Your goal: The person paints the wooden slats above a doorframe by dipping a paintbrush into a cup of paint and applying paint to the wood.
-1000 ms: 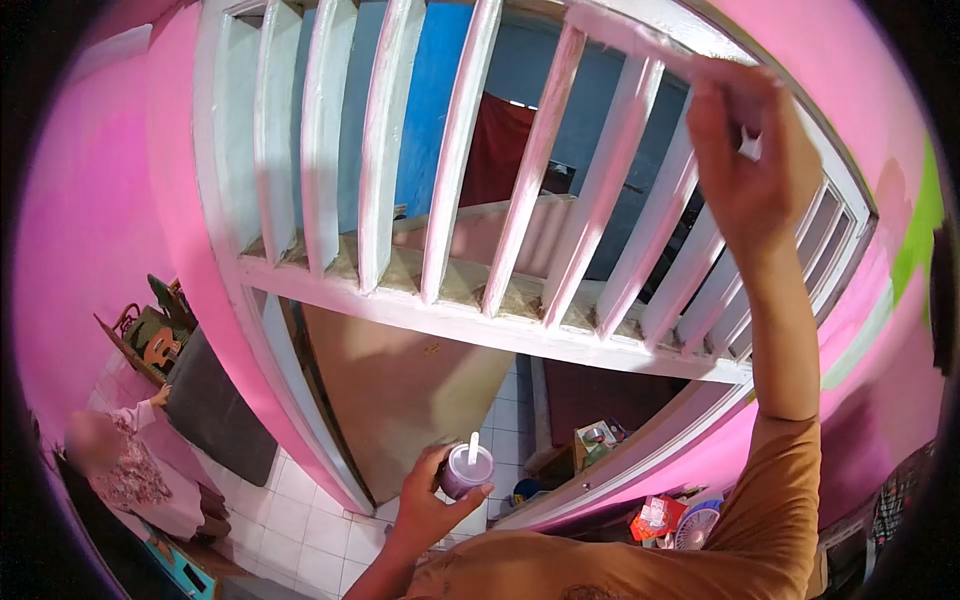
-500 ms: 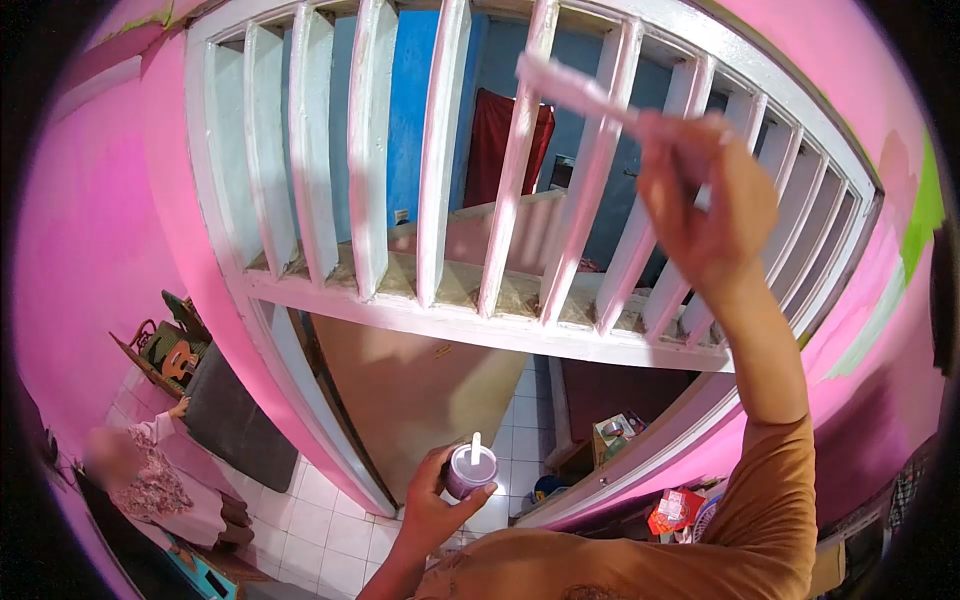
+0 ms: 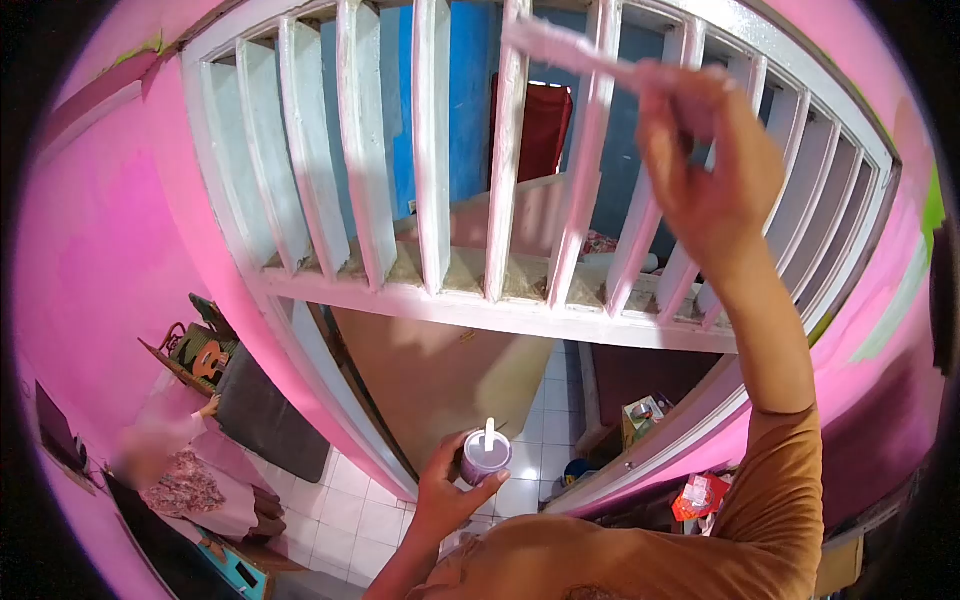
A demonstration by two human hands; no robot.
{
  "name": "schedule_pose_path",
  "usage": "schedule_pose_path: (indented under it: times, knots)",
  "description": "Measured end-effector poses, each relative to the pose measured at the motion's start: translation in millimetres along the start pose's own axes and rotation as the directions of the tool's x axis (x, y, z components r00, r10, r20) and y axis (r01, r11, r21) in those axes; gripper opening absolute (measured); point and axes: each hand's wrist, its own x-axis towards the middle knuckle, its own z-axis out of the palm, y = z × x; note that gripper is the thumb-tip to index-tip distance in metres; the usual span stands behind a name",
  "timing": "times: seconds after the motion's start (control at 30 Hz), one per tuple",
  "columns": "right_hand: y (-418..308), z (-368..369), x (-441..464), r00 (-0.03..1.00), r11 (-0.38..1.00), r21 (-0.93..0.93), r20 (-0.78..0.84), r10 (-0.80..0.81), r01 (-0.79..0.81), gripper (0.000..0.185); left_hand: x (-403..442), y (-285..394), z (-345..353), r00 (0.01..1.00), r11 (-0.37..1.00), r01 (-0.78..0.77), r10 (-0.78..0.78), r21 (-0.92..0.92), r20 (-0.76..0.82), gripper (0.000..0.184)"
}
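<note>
My right hand (image 3: 710, 165) is raised and closed around the handle of a paintbrush (image 3: 560, 48). Its pale, pinkish bristle end lies in front of a white upright slat (image 3: 507, 170); I cannot tell whether it touches the wood. Lower down, my left hand (image 3: 447, 492) wraps round a small cup (image 3: 486, 462) held upright. The cup contains a pale purplish liquid, and a white stick (image 3: 490, 434) stands in it. Pink smears show on several slats above the white lower rail (image 3: 500, 318) of the frame.
A brown door (image 3: 430, 370) stands below the slats, with a tiled floor (image 3: 330, 520) beneath. At the lower left a person (image 3: 185, 480) stands beside a dark grey padded piece of furniture (image 3: 275, 410). Red packaging (image 3: 700, 497) lies at the lower right.
My view has shifted a little, so the slats and the person appear displaced. The brush has moved slightly up and left in view. Both hands keep their hold.
</note>
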Motion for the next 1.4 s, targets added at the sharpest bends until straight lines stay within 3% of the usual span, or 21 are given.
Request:
schedule_pose_path:
  times: [0.13, 0.27, 0.33, 0.37, 0.47, 0.57, 0.63, 0.7, 0.77, 0.87, 1.03, 1.1, 1.13, 1.27, 1.4]
  knots:
    - [-28, -15, -46, 0.955, 0.993, 0.065, 0.274, -0.111, 0.097, 0.033, -2, 5, 0, 1.000, 1.000, 0.011, -0.011, 0.002, -0.025, 0.066]
    - [-50, -38, -76, 0.883, 0.994, 0.111, 0.465, -0.058, 0.007, 0.019, -2, 2, -5, 0.999, 0.999, 0.019, -0.018, 0.029, -0.031, 0.063]
    - [-56, -41, -85, 0.948, 0.976, 0.107, 0.279, 0.154, -0.190, 0.022, -4, 2, -6, 0.998, 0.999, 0.033, -0.032, 0.021, -0.046, 0.063]
    - [-60, -43, -87, 0.944, 0.973, 0.112, 0.288, 0.162, -0.201, 0.022, -5, 2, -6, 0.998, 1.000, 0.025, -0.025, 0.013, -0.056, 0.063]
    - [-68, -48, -90, 0.777, 0.803, 0.121, 0.368, 0.511, -0.584, 0.012, -4, -3, -7, 0.998, 0.999, 0.041, -0.040, 0.003, -0.047, 0.063]
    - [-76, -45, -97, 0.711, 0.745, 0.116, 0.426, 0.560, -0.657, 0.012, -6, -2, -5, 0.998, 0.999, 0.039, -0.040, -0.011, -0.049, 0.063]
    - [-78, -38, -103, 0.746, 0.771, 0.129, 0.392, 0.538, -0.623, 0.012, -6, -2, -4, 0.997, 0.999, 0.042, -0.043, -0.016, -0.056, 0.063]
    - [-80, -35, -105, 0.673, 0.735, 0.087, 0.487, 0.557, -0.672, 0.011, -7, 0, -5, 0.997, 0.998, 0.058, -0.058, -0.006, -0.055, 0.062]
    - [-77, -28, -104, 0.686, 0.759, 0.069, 0.487, 0.541, -0.648, 0.011, -7, 1, -5, 0.997, 0.998, 0.061, -0.061, -0.002, -0.051, 0.062]
    - [-76, -17, -93, 0.787, 0.773, 0.185, 0.278, 0.551, -0.607, 0.011, -7, 0, -5, 0.997, 0.998, 0.063, -0.063, 0.006, -0.045, 0.062]
    - [-79, -33, -99, 0.770, 0.767, 0.154, 0.293, 0.566, -0.623, 0.010, -9, 4, -5, 0.995, 0.996, 0.089, -0.089, 0.002, -0.048, 0.062]
    - [-80, -28, -109, 0.814, 0.837, 0.134, 0.359, 0.457, -0.530, 0.012, -8, 2, -6, 0.996, 0.997, 0.074, -0.074, -0.011, -0.045, 0.063]
    - [-81, -23, -109, 0.798, 0.821, 0.131, 0.360, 0.483, -0.556, 0.014, -8, 1, -7, 0.997, 0.997, 0.073, -0.073, 0.000, -0.040, 0.063]
    - [-68, -11, -93, 0.837, 0.817, 0.194, 0.198, 0.510, -0.543, 0.015, -7, 5, -4, 0.994, 0.995, 0.102, -0.102, 0.002, -0.049, 0.063]
    - [-70, -20, -89, 0.816, 0.784, 0.227, 0.144, 0.559, -0.577, 0.015, -5, 8, -3, 0.995, 0.995, 0.100, -0.099, 0.027, -0.031, 0.065]
